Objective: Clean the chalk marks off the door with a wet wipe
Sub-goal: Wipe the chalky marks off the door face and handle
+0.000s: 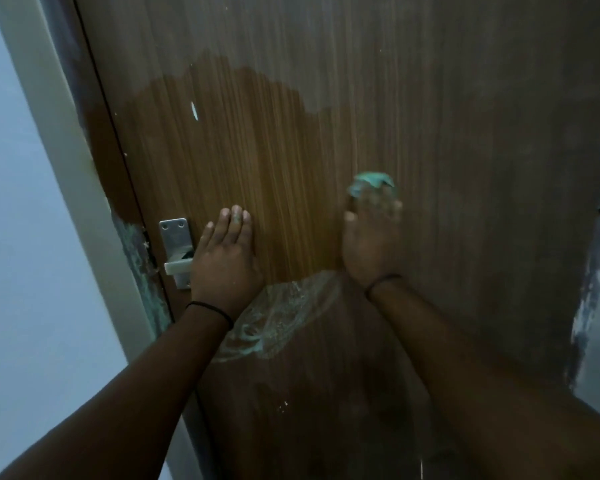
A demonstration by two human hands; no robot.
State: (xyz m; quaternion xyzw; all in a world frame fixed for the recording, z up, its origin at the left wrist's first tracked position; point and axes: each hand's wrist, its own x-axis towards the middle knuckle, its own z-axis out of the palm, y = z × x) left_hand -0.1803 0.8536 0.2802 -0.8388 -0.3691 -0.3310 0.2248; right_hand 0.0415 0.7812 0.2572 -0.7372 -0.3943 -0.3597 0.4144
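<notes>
A brown wood-grain door (326,116) fills the view. A darker, wet-looking patch covers its middle. A smear of pale green-white chalk marks (278,317) lies below my hands. A small white fleck (194,110) sits higher up. My left hand (226,258) presses flat on the door with its fingers together, beside the handle. My right hand (371,240) is blurred and presses a crumpled, green-stained wet wipe (371,183) against the door under its fingers.
A metal handle and plate (175,247) sit at the door's left edge. The pale door frame (66,140) runs down the left, with green smears (142,268) near the latch. A blue-grey wall (14,271) lies further left. The door's right edge (589,289) shows chipped paint.
</notes>
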